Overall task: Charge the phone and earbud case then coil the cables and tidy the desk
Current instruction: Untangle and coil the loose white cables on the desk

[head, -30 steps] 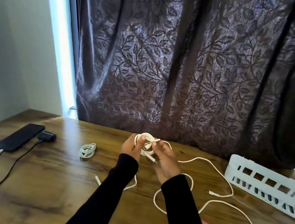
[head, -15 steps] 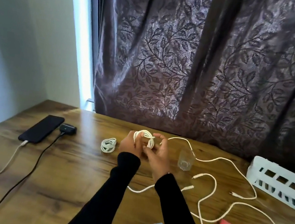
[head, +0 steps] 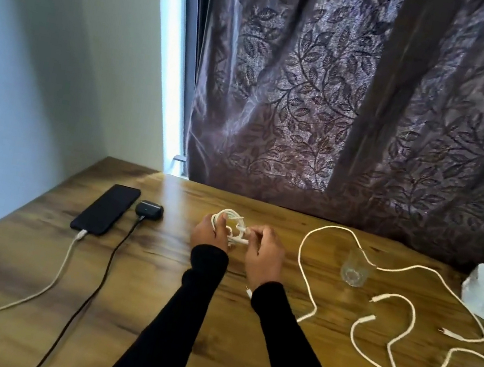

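Flanking both hands' coiled cable [head: 231, 225]: phone [head: 107, 208], glass [head: 354, 269].

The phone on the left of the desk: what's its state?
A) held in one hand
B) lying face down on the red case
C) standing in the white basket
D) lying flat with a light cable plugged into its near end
D: the phone lies flat on the desk, a light cable plugged into its near end.
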